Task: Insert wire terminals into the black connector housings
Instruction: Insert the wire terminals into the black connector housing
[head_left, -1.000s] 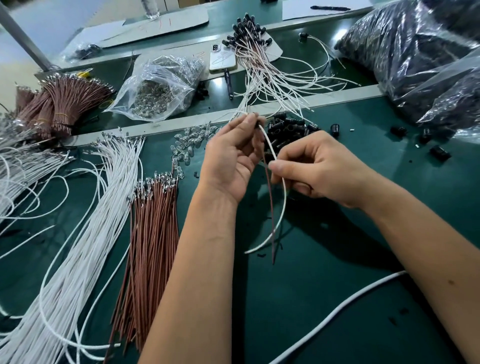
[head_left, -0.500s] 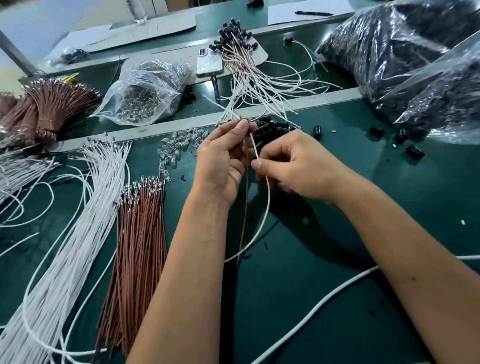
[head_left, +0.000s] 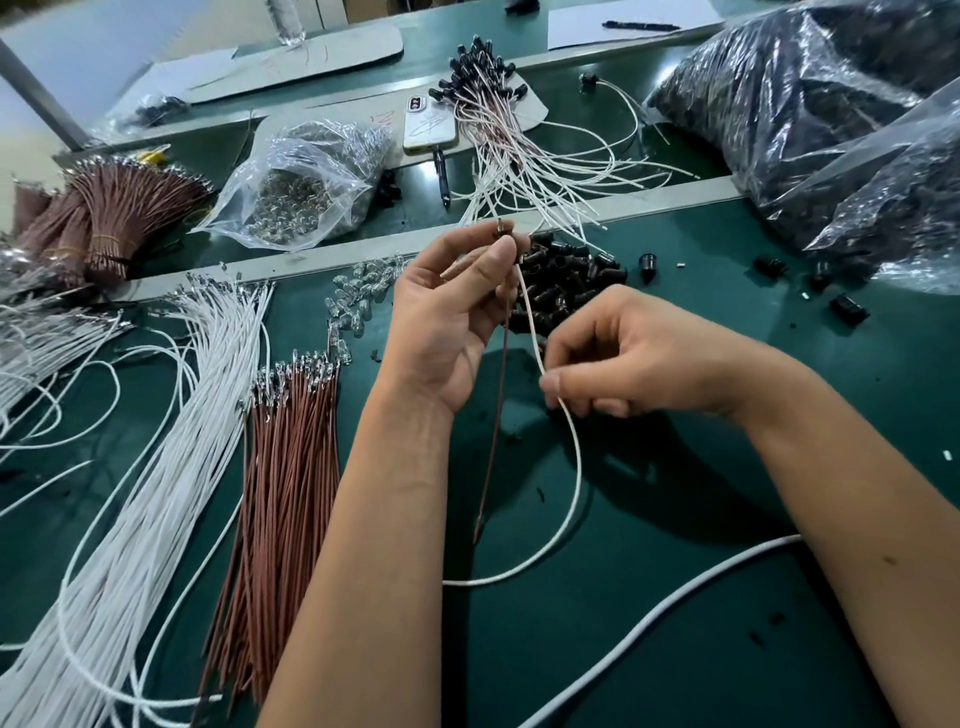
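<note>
My left hand (head_left: 447, 322) pinches the top ends of a white wire (head_left: 576, 467) and a brown wire (head_left: 493, 431) between thumb and fingers; a small dark piece (head_left: 502, 227) shows at the fingertips. Both wires hang down to the green mat. My right hand (head_left: 618, 358) pinches the white wire lower down, a hand's width below the left. A heap of black connector housings (head_left: 566, 280) lies just behind both hands. Loose brown wires (head_left: 280, 499) and white wires (head_left: 171, 467) with metal terminals lie to the left.
Finished wired housings (head_left: 498, 104) fan out at the back beside a phone (head_left: 430, 124). A clear bag of small parts (head_left: 301, 192) sits back left, dark plastic bags (head_left: 831, 119) back right. Clear bulbs (head_left: 363, 291) and stray housings (head_left: 847, 309) lie on the mat. A thick white cable (head_left: 649, 623) crosses the front.
My right hand has slid down the white wire away from my left hand, which stays raised holding the wire tops. The white wire now bows out in a wider loop.
</note>
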